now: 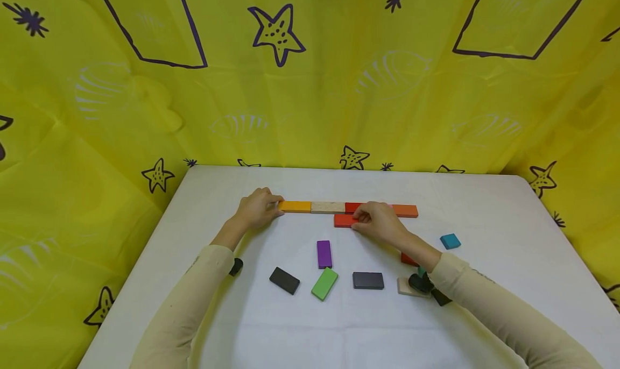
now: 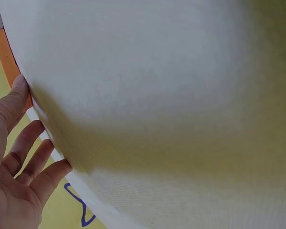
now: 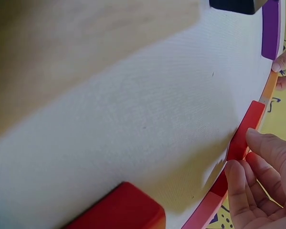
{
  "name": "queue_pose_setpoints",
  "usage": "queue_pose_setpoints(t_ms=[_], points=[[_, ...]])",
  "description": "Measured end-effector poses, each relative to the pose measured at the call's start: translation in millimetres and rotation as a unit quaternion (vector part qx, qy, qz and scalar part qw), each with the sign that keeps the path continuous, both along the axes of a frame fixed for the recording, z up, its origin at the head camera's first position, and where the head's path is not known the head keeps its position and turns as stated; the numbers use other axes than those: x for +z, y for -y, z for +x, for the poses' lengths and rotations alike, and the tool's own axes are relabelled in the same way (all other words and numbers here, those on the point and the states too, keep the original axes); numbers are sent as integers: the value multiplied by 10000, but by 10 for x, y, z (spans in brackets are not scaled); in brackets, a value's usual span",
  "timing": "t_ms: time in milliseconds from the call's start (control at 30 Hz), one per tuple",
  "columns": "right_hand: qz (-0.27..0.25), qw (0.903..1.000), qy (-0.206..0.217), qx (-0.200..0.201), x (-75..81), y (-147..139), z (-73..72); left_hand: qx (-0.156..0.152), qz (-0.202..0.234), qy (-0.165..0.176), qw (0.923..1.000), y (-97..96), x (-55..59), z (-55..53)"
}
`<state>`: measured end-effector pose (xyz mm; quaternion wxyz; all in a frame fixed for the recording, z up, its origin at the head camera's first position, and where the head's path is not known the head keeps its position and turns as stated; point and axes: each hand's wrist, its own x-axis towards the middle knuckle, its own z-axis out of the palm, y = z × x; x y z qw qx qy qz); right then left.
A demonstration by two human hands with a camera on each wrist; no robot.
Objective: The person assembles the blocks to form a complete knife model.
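A row of wooden blocks runs across the far part of the white table. From the left it has a yellow-orange block, a pale wood block, a red block, a pink block mostly hidden in the head view, and an orange block. My left hand pinches the yellow-orange block at its left end, thumb in front. Just before the row, my right hand holds a second red block by its right end between thumb and fingers.
Nearer lie a purple block, a black block, a green block and a dark grey block. Around the right forearm are a teal block, another red block and a pale block. A yellow curtain hangs behind.
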<state>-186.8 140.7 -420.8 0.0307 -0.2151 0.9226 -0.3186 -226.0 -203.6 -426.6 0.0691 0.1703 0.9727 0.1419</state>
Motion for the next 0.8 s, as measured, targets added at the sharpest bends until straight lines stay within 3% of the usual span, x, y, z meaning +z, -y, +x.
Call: queue_pose_setpoints(t_ms=[367,800], points=[[-11,10000,57,-17,9,17,-26,-29,72,-66,9999,-3,47,55],[9,9999,120,-46,6,21,-65,-13,27,-61,10000,-6,37,41]])
